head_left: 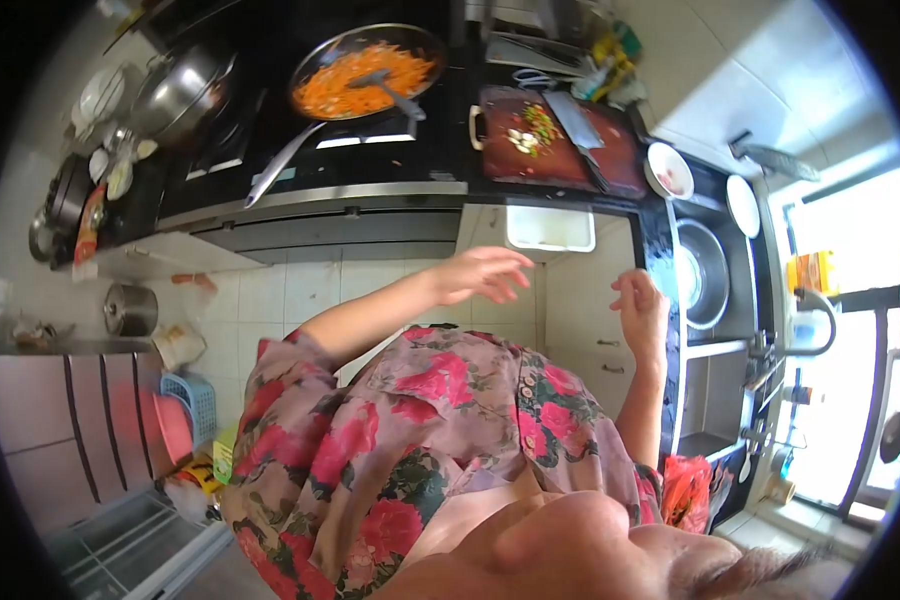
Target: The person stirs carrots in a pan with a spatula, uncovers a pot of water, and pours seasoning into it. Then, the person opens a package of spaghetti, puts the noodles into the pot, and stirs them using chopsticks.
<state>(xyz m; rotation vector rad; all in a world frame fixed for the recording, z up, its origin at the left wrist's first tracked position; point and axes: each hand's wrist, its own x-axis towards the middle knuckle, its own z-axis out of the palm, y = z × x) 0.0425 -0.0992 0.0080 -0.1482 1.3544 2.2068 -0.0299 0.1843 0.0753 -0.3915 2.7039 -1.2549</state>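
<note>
- While our left hand hangs open, our right hand is half-open, both empty.
- White bin, below the counter edge: we judge it light, stiff, best gripped by its rim.

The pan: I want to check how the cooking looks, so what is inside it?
The pan holds orange shreds mixed with paler bits, and a spatula lies partly on them. Most of the pan's bottom is covered, so I cannot tell what is underneath.
</note>
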